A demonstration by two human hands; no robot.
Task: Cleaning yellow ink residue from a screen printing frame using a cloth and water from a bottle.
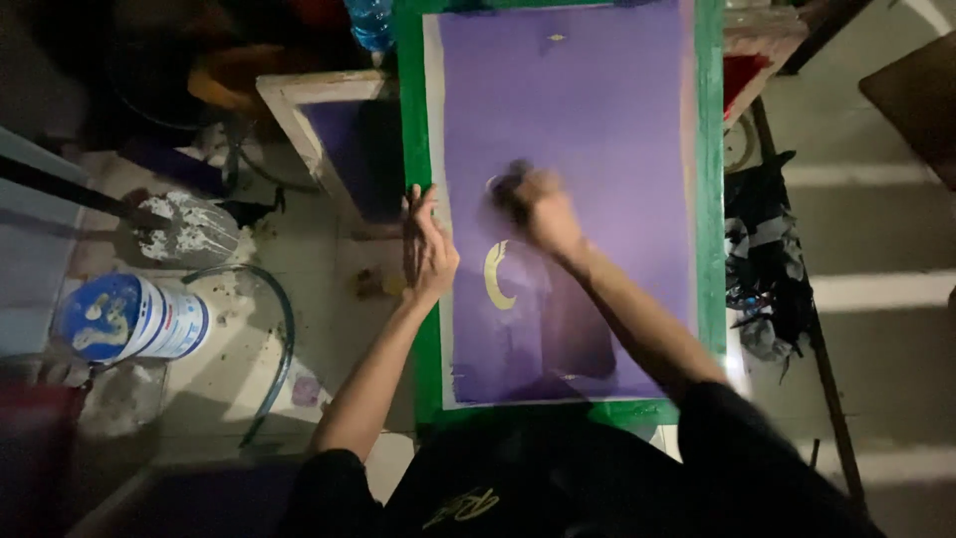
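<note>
Head view: our right hand (538, 204), blurred, is closed on something dark against the purple screen (597, 120), while our left hand (426, 249) lies flat and open on its green frame (711, 199). Beyond: stained floor (249, 339), paint can (129, 319), hose (279, 319).

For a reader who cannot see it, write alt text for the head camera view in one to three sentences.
Seen from above, a person's right hand presses on the purple mesh of a green-framed printing screen, its motion blurred, while the left hand rests on the frame's left edge. A yellowish crescent mark shows on the mesh; a paint-smeared can lies on the floor at left.
</note>
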